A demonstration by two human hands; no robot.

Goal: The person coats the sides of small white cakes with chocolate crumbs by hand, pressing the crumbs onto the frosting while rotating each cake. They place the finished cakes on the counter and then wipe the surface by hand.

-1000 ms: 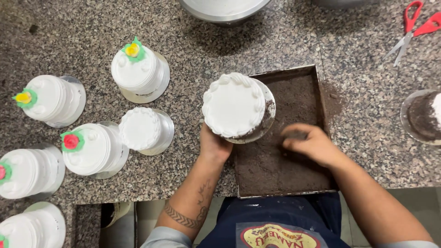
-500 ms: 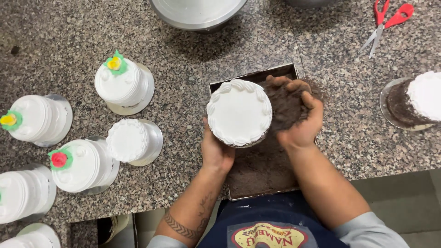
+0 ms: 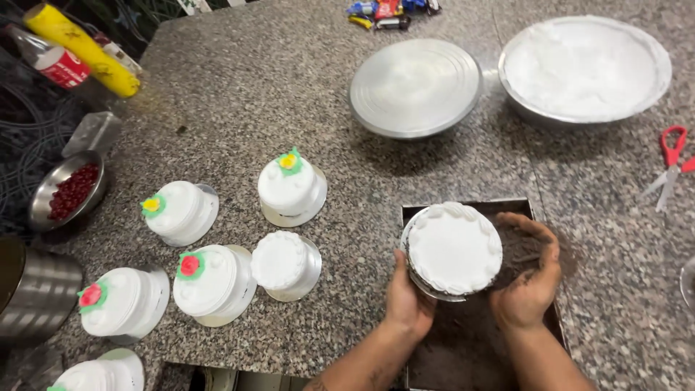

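Observation:
A small round cake with white icing sits on a silver board, held over a square tray of dark brown crumbs. My left hand grips the board's lower left edge from beneath. My right hand, coated in crumbs, is cupped against the cake's right side. Whether it holds loose crumbs is hidden by the fingers.
Several small white cakes stand at left, some topped with flowers. A metal turntable and a pan of white cream sit behind. Red scissors lie at right; a bowl of red cherries at left.
My right hand came up from the crumb tray to the cake's right side. The view lifted, now taking in the far part of the counter.

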